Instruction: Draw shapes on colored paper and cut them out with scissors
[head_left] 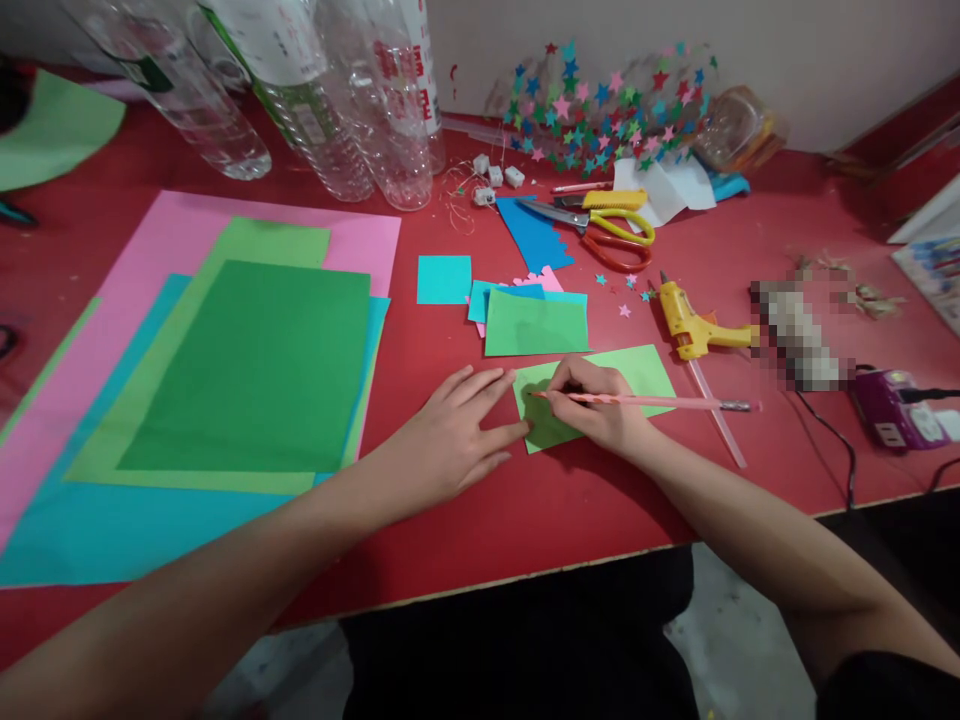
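Observation:
My right hand (596,400) grips a pink pencil (667,401), its tip at the left part of a light green paper strip (649,372). Fingers spread, my left hand (474,430) rests flat on the red table, its fingertips at the strip's left edge. Just beyond the strip, a green paper rectangle (536,328) lies over several blue and pink pieces. A small cyan paper square (444,280) is left of that pile. To the right, a yellow glue gun (694,322) lies on its side with a clear glue stick (716,412) beneath it.
Large coloured sheets, with a dark green sheet (255,365) on top, cover the left side. Plastic bottles (390,110) stand behind them. Scissors (600,228), a yellow cutter (615,200) and a star-covered bottle (600,110) lie at the back. A purple power adapter (892,408) sits at right.

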